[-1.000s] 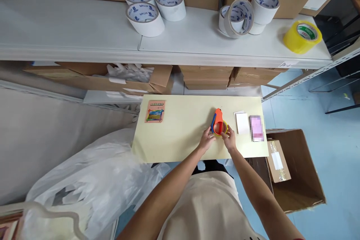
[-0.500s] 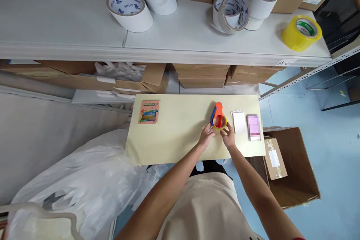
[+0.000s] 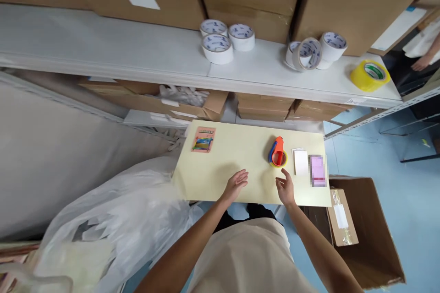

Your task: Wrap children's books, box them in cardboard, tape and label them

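Hands: left hand (image 3: 237,182), right hand (image 3: 286,187); each grip spread open, empty.
Dispenser: one orange tape dispenser (image 3: 277,156) on pale surface (image 3: 233,158), just beyond both hands, untouched.
Rolls: six white rolls (image 3: 217,48), one yellow roll (image 3: 370,74), on shelf (image 3: 137,50).
Room: blue floor (image 3: 395,155).

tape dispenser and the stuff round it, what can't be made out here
Head view only:
Tape dispenser: tape end too small to find.
Pink item beside the white card: blurred out.
Picture card: print too small.
Left hand, right hand: touching the table or hovering, cannot tell.
Person at the right edge: cut off by the frame.
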`<state>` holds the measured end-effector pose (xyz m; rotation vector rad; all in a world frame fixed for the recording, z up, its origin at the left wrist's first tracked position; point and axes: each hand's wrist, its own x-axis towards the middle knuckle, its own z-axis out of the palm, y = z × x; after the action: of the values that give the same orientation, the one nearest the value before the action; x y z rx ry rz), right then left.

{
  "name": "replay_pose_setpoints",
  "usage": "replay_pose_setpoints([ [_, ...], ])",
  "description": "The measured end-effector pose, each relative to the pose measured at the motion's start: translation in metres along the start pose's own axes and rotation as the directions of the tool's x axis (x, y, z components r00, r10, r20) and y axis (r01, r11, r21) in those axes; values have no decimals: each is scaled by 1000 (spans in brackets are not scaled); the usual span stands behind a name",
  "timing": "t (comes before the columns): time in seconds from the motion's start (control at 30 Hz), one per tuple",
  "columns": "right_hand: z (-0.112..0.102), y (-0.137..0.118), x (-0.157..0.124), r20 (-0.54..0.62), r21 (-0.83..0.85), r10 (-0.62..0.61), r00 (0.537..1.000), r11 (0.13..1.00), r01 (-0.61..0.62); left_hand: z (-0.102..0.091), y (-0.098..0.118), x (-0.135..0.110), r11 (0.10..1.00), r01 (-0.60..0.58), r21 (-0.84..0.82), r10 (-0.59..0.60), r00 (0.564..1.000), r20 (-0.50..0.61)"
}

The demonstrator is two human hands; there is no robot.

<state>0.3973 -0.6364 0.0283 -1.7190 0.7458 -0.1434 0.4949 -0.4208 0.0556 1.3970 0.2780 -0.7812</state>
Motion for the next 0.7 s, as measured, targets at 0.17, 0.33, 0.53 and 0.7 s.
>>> replay_pose_setpoints([
  [0.17, 33, -9, -19, 138, -85, -43, 989, 995, 55, -47, -9, -47, 998, -50, -25, 46, 988, -145],
  [0.33, 92, -28, -44, 246, -125, -146, 958, 976, 181, -104, -25, -99, 987, -155, 33, 158, 940, -303],
  [0.53, 184, -47, -104, 490, -167, -200, 849, 934, 317, -189, -51, -159, 972, -220, -84, 154, 863, -482],
  [0.7, 260, -57, -152, 679, -186, -233, 696, 863, 470, -251, -74, -196, 985, -164, -58, 90, 764, -639],
])
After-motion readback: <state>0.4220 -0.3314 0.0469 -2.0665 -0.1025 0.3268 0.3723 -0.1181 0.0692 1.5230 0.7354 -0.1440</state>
